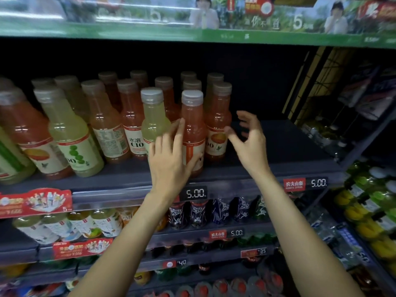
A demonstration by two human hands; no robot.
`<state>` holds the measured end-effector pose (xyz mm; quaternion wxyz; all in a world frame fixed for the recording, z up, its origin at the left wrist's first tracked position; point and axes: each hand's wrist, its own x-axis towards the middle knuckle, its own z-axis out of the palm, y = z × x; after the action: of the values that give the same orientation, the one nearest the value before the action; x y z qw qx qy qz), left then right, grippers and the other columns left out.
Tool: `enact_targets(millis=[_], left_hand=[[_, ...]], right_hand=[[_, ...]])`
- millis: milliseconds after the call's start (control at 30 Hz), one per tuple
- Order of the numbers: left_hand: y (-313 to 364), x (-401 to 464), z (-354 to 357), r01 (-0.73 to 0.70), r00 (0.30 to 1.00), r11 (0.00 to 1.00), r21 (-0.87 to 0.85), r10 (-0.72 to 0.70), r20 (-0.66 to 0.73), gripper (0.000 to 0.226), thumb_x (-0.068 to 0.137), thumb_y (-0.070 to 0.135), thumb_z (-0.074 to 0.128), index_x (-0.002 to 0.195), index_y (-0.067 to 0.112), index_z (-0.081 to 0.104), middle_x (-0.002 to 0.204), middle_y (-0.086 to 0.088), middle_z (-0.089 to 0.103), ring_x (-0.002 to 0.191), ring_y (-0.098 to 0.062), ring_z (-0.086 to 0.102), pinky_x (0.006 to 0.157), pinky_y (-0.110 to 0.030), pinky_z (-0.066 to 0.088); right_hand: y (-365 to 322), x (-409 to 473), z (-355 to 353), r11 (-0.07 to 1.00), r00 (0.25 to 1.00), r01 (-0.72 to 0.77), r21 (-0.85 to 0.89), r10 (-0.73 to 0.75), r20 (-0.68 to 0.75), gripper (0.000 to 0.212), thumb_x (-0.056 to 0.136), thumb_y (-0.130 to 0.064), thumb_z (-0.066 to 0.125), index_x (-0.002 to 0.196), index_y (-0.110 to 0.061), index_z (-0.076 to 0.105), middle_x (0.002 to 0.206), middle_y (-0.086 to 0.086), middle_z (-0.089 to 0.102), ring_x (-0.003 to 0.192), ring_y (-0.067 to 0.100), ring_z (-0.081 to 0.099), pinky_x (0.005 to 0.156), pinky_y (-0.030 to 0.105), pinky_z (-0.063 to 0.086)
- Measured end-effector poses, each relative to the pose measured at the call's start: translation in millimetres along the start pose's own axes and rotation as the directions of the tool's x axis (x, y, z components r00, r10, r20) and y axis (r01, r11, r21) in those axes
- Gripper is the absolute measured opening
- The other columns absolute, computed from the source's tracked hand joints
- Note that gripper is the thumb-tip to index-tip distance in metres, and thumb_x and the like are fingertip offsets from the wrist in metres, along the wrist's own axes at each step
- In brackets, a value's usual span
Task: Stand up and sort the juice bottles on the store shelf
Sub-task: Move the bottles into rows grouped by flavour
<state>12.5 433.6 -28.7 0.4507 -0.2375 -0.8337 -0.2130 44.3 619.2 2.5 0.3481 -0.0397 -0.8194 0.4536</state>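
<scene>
Store shelving fills the head view, with a dark shelf [278, 168] at chest height carrying rows of juice bottles under a green banner [192, 33], and price tags reading 5.00 [195, 193] on its front lip. The task's bottles stand upright toward the left and middle of this shelf, orange ones mixed with pale green ones, while the right stretch of the shelf shows bare board. At the front, a pale green bottle [154, 116] and an orange bottle [192, 125] stand just beside each other, close to the edge. The left hand [171, 159] reaches up with its fingers straight and spread, laid against the lower body of the orange bottle and the side of the green one; it presses rather than grips. The right hand [249, 138] hovers just right of the bottles, touching nothing, fingers loosely curved with the thumb apart, holding nothing. My judgement on risk: the front bottles sit near the lip, so a sideways push from the flat left hand could tip one off the shelf or knock it into the tightly packed orange bottle [217, 125] behind, starting a row toppling. The right hand seems placed to catch or steady, but it is not yet in contact. Lower shelves [192, 232] hold other drinks that a falling bottle could strike.
</scene>
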Motion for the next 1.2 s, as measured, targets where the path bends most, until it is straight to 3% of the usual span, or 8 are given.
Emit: enact_targets(millis=[233, 400, 533, 767, 867, 967, 1067, 1200], left_hand=[[0.0, -4.4, -8.3, -0.003, 0.997, 0.986, -0.167, 0.016, 0.077, 0.066, 0.088, 0.029, 0.064, 0.141, 0.001, 0.037, 0.132, -0.018, 0.051, 0.11, -0.029, 0.048, 0.093, -0.037, 0.042], [25.9, -24.8, -5.9, 0.236, 0.957, 0.892, -0.386, -0.144, 0.251, 0.085, 0.086, 0.021, 0.067, 0.148, 0.004, 0.012, 0.146, -0.026, 0.031, 0.132, -0.035, 0.032, 0.101, -0.037, 0.036], [30.8, -22.0, 4.7, 0.288, 0.951, 0.867, -0.406, -0.208, 0.231, 0.085, 0.085, 0.026, 0.071, 0.144, 0.012, 0.012, 0.123, -0.026, 0.045, 0.111, -0.037, 0.044, 0.096, -0.045, 0.042], [33.5, -13.1, 25.2, 0.419, 0.904, 0.664, -0.619, -0.241, 0.354, 0.089, 0.082, 0.046, 0.069, 0.15, 0.022, 0.016, 0.143, -0.011, 0.033, 0.135, -0.017, 0.029, 0.109, -0.02, 0.024], [34.1, -9.9, 31.6, 0.483, 0.868, 0.53, -0.698, -0.185, 0.46, 0.096, 0.079, 0.047, 0.073, 0.15, 0.029, 0.01, 0.144, 0.003, 0.043, 0.128, -0.003, 0.045, 0.107, -0.02, 0.037], [30.2, -4.1, 36.3, 0.547, 0.821, 0.495, -0.675, -0.157, 0.55, 0.105, 0.071, 0.064, 0.069, 0.149, 0.035, 0.005, 0.117, 0.012, 0.066, 0.104, -0.001, 0.064, 0.09, -0.023, 0.052], [23.1, 2.9, 43.4, 0.566, 0.802, 0.48, -0.67, -0.134, 0.582, 0.112, 0.065, 0.06, 0.077, 0.15, 0.017, 0.017, 0.094, 0.016, 0.071, 0.088, 0.005, 0.067, 0.081, -0.022, 0.055], [36.3, 5.8, 51.4, 0.505, 0.846, 0.524, -0.685, -0.144, 0.514, 0.104, 0.064, 0.035, 0.087, 0.142, 0.038, 0.018, 0.105, 0.023, 0.061, 0.092, 0.016, 0.06, 0.082, -0.009, 0.048]], right_hand=[[-2.5, 10.1, 22.3, 0.979, 0.977, -0.148, 0.139, 0.124, 0.171, 0.074, 0.076, -0.022, 0.078, 0.134, -0.029, 0.033, 0.12, -0.012, 0.052, 0.11, 0.003, 0.055, 0.095, 0.027, 0.047], [4.4, 7.1, 33.4, 0.972, 0.973, -0.199, 0.122, 0.181, 0.142, 0.083, 0.078, -0.018, 0.077, 0.141, -0.028, 0.024, 0.122, -0.009, 0.055, 0.109, 0.004, 0.057, 0.099, 0.034, 0.047], [8.9, -6.2, 22.1, 0.981, 0.988, -0.15, 0.122, 0.145, 0.047, 0.08, 0.077, -0.021, 0.079, 0.137, -0.022, 0.027, 0.116, -0.014, 0.056, 0.104, -0.004, 0.059, 0.092, 0.026, 0.051], [17.7, -14.0, -4.2, 0.954, 0.98, -0.187, 0.233, 0.168, 0.103, 0.075, 0.082, -0.02, 0.072, 0.142, -0.023, 0.026, 0.117, -0.012, 0.058, 0.106, -0.007, 0.057, 0.092, 0.02, 0.048], [18.4, -15.3, -8.4, 0.915, 0.966, -0.22, 0.337, 0.158, 0.203, 0.08, 0.086, -0.019, 0.064, 0.148, -0.024, 0.013, 0.122, -0.02, 0.051, 0.105, -0.015, 0.054, 0.096, 0.021, 0.047], [23.1, -21.1, -7.8, 0.934, 0.951, -0.18, 0.31, 0.085, 0.296, 0.101, 0.085, -0.015, 0.068, 0.147, -0.033, -0.01, 0.134, -0.022, 0.037, 0.12, -0.011, 0.046, 0.099, 0.024, 0.045], [26.5, -24.0, -3.3, 0.954, 0.966, -0.111, 0.279, 0.037, 0.258, 0.101, 0.082, -0.023, 0.072, 0.142, -0.047, -0.005, 0.149, -0.007, 0.03, 0.133, 0.007, 0.04, 0.109, 0.039, 0.039], [36.6, -9.2, -11.4, 0.942, 0.98, -0.07, 0.327, 0.004, 0.199, 0.084, 0.09, -0.005, 0.06, 0.148, -0.028, 0.003, 0.132, -0.034, 0.041, 0.124, -0.003, 0.047, 0.1, 0.02, 0.043]])
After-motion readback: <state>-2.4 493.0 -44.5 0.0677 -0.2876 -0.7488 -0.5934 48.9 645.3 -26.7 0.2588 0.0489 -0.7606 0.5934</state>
